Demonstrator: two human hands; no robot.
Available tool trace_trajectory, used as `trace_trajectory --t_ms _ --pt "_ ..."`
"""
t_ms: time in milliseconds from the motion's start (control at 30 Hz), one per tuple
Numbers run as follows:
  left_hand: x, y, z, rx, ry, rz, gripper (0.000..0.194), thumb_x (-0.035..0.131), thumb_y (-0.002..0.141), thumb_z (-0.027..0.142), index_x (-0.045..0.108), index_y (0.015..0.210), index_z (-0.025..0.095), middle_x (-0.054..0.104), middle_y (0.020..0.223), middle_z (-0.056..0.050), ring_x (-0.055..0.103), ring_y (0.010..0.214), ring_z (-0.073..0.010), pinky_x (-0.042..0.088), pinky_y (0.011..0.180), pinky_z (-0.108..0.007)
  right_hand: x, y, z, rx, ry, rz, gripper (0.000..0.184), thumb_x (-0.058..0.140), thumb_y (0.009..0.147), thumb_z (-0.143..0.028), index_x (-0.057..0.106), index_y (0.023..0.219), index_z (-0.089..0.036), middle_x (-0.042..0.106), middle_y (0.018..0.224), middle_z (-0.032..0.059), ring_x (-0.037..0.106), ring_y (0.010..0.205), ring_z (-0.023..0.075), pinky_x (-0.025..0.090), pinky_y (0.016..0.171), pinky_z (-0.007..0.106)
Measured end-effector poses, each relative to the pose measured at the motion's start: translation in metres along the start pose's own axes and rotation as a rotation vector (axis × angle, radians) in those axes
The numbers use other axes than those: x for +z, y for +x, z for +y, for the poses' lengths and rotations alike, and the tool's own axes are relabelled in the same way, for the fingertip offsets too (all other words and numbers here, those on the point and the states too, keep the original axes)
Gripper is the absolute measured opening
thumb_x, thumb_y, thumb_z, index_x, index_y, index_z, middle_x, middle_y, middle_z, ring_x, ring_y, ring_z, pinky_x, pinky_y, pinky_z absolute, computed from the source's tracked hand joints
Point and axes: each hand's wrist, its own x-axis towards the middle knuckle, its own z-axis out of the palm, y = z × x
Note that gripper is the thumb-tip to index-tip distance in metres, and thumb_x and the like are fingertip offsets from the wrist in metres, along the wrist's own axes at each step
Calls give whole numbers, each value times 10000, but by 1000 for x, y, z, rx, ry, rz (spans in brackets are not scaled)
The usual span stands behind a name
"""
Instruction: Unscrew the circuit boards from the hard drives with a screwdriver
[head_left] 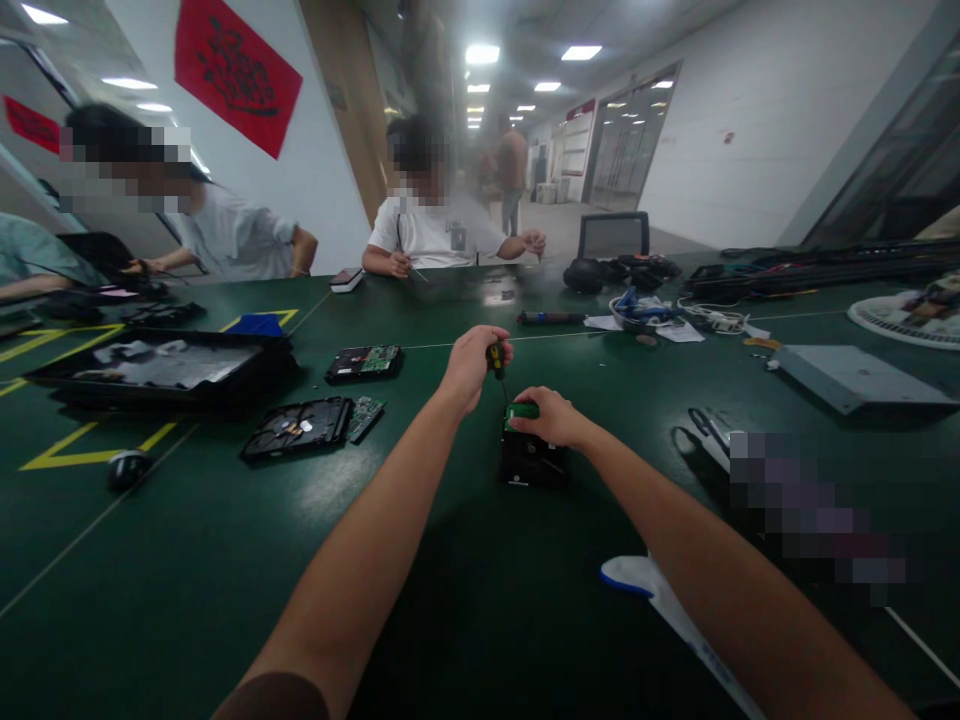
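My left hand is closed around the yellow-and-black handle of a screwdriver. Its thin shaft points down to the far left corner of a black hard drive, which lies on the green table. A green circuit board shows at the drive's far end. My right hand grips the drive there, thumb and fingers around the board end. Whether the screwdriver tip sits in a screw is too small to tell.
More hard drives and a loose circuit board lie left, before a black tray. A mouse is at far left. On the right are a grey metal box and a white-and-blue strip. Co-workers sit opposite.
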Motion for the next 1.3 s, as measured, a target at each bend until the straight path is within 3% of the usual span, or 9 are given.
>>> trace_trajectory --t_ms 167,267,433,533,700,833,1000,1167,1300 --pt "10 -2 -9 -33 -178 4 158 573 856 320 662 857 189 588 668 9 574 599 -132 490 639 -272 -1 -1 0 -9 2 0 441 751 840 -532 709 1210 -296 706 1253 60 631 1180 295 492 938 391" --pt "13 -3 -14 6 -152 25 184 667 881 381 630 849 204 577 674 28 557 593 -113 461 616 -248 0 -1 1 -12 -2 8 450 746 841 -540 707 1215 -292 708 1246 65 638 1167 298 498 925 393" --pt "6 -2 -15 8 -211 -28 319 829 790 421 596 837 208 623 759 20 613 682 -125 493 645 -255 0 -1 0 -13 -11 8 460 749 840 -548 704 1221 -295 703 1267 69 632 1180 304 495 941 409" --pt "0 -1 -9 1 -97 -70 343 859 766 439 617 774 197 601 723 20 583 658 -121 483 625 -250 0 -1 -1 0 -7 9 470 752 839 -551 698 1231 -296 699 1277 74 625 1189 308 491 956 429" --pt "-4 -1 3 23 108 -77 218 834 780 346 688 786 184 641 718 -2 574 646 -123 465 618 -246 1 -1 0 -5 -5 10 451 757 841 -545 702 1211 -294 700 1273 76 624 1187 306 496 949 429" --pt "5 -5 -2 -28 -26 -108 180 782 782 308 676 863 187 687 750 -18 643 681 -142 506 685 -274 1 0 0 -7 -22 9 448 749 845 -546 700 1219 -304 697 1270 66 620 1202 308 494 947 423" --pt "16 -8 -14 26 -218 3 177 757 754 292 621 826 204 662 766 10 628 679 -127 501 680 -267 2 0 0 5 -16 4 461 745 844 -551 697 1230 -305 690 1281 69 621 1202 310 487 958 430" --pt "9 -5 -5 65 40 48 127 756 769 276 656 735 206 575 668 32 545 629 -120 431 609 -244 2 0 0 5 4 6 457 756 841 -535 695 1224 -293 699 1262 72 637 1169 295 499 929 404" --pt "5 -5 8 54 190 15 94 746 781 258 699 723 201 622 671 3 546 637 -140 415 593 -257 1 -1 1 -6 -3 8 443 757 841 -541 698 1208 -300 699 1259 66 636 1173 295 500 934 411"
